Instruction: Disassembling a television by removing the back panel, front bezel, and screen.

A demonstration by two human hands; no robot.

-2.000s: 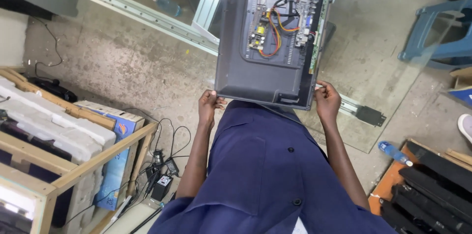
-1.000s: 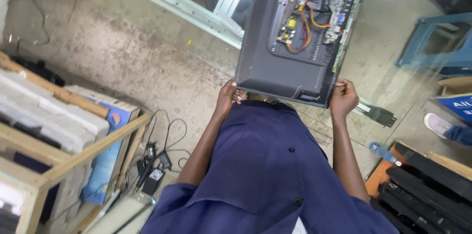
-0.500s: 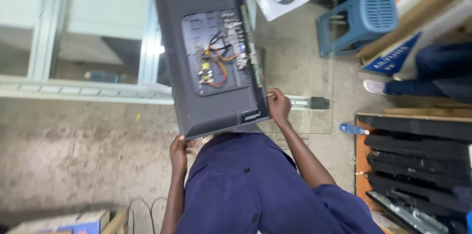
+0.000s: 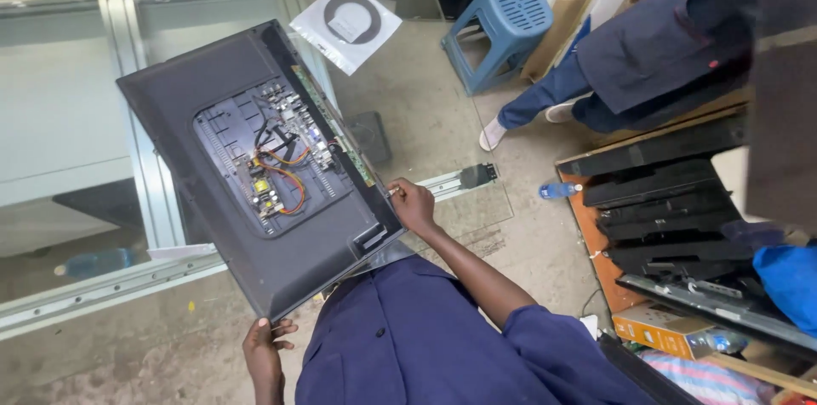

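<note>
Our left hand (image 4: 265,350) grips the panel's (image 4: 255,162) lower corner; our right hand (image 4: 414,204) clamps its right edge. The panel fills centre-left, circuit boards (image 4: 277,158) exposed. We should keep fingers off the boards and hold it level.

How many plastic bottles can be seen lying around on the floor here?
2: one blue-capped bottle on the floor right of the right hand, another bottle by the orange box at lower right. Others may be hidden.
</note>
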